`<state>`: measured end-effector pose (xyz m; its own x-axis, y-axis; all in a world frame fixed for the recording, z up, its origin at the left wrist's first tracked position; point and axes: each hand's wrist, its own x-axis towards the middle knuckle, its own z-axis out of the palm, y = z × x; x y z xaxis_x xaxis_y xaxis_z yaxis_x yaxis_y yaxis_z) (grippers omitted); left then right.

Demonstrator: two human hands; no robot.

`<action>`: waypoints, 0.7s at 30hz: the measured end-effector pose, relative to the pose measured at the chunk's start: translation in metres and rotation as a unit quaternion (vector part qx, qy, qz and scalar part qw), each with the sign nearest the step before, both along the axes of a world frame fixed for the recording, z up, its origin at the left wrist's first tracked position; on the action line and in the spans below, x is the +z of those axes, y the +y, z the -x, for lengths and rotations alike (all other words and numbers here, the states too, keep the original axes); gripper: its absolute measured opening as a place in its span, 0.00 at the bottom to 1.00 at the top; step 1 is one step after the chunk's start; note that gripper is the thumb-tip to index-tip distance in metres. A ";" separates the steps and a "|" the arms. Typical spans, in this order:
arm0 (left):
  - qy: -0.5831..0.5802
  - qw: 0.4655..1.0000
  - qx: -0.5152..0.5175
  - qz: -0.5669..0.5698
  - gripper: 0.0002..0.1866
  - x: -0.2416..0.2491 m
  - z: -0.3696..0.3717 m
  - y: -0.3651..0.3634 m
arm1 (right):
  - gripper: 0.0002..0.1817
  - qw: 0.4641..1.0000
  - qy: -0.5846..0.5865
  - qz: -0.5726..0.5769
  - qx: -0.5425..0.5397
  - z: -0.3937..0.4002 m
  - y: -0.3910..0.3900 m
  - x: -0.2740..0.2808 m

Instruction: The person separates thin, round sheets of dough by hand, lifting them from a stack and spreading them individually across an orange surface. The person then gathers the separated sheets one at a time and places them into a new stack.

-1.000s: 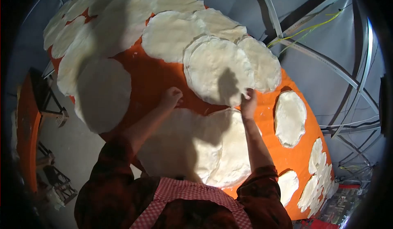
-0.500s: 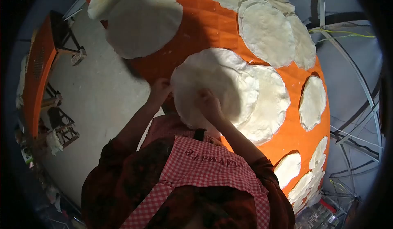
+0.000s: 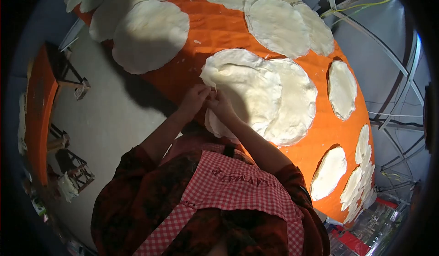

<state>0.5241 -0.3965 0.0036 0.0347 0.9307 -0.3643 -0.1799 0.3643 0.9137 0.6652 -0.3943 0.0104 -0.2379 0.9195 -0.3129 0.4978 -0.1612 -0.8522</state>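
Dough sheet (image 3: pixel 244 89): a thin, pale, roughly round disc lying flat on the orange surface (image 3: pixel 219 27), near the edge closest to the person. Its outline is slightly oval, with the long axis running from the near-left edge at the hands toward the far right; its right part overlaps a second sheet (image 3: pixel 297 102) of like size. The near-left rim is lifted and creased where the hands meet it.

Left hand (image 3: pixel 195 97) and right hand (image 3: pixel 218 102): fingers closed in a pinch on that near-left rim, the two hands touching each other. Both forearms reach up from dark patterned sleeves over a red-and-white checked apron (image 3: pixel 233 187).

Surface: a large orange quilted cloth, bulging in the wide-angle view and carrying many more sheets. A stacked group (image 3: pixel 279 22) lies at the far side, a large sheet (image 3: pixel 148 34) at the far left, a single oval (image 3: pixel 342 89) at the right, and a row of smaller sheets (image 3: pixel 359 173) along the right edge, near the person's side.

Room: a pale floor (image 3: pixel 109 118) lies left of the surface, with an orange stand (image 3: pixel 39 109) on dark metal legs at the far left. Grey fabric walls on curved metal poles (image 3: pixel 393 59) close the right side, where a yellow-green cord (image 3: pixel 356 6) hangs.
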 end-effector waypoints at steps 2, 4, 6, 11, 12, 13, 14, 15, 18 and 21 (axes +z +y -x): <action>0.016 0.999 -0.002 -0.031 0.11 -0.019 -0.006 -0.002 | 0.24 0.999 -0.001 -0.011 -0.040 -0.005 0.007 -0.018; 0.105 0.992 0.003 -0.064 0.11 -0.024 -0.008 -0.001 | 0.21 0.998 0.000 0.015 -0.065 -0.012 0.017 -0.036; 0.176 0.983 -0.008 -0.056 0.13 -0.023 -0.006 0.000 | 0.18 0.995 0.001 0.076 -0.072 -0.026 0.026 -0.045; 0.116 0.991 0.064 0.030 0.19 -0.021 -0.012 -0.002 | 0.18 0.954 0.239 0.168 -0.063 -0.053 0.029 -0.024; 0.118 0.992 0.049 0.018 0.19 -0.016 -0.019 -0.002 | 0.18 0.947 0.260 0.171 -0.073 -0.053 0.027 -0.023; 0.120 0.992 0.036 0.007 0.19 -0.007 -0.026 -0.003 | 0.18 0.944 0.262 0.180 -0.084 -0.051 0.024 -0.023; 0.122 0.992 0.024 -0.004 0.19 -0.003 -0.029 -0.004 | 0.18 0.941 0.265 0.189 -0.093 -0.049 0.022 -0.024; 0.069 0.997 0.035 -0.012 0.19 -0.011 -0.029 -0.005 | 0.18 0.937 0.267 0.199 -0.101 -0.047 0.021 -0.025; -0.044 0.997 0.055 0.017 0.17 -0.033 -0.022 -0.006 | 0.17 0.947 0.241 0.154 -0.149 -0.055 0.024 -0.015; -0.061 0.990 0.041 0.117 0.17 -0.031 -0.006 -0.011 | 0.23 0.975 0.202 0.049 -0.078 -0.054 0.016 -0.013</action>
<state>0.5299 -0.4074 -0.0275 0.0190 0.8225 -0.5684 -0.3223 0.5432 0.7753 0.7189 -0.3779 -0.0024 -0.2197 0.9247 -0.3110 0.0882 -0.2987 -0.9503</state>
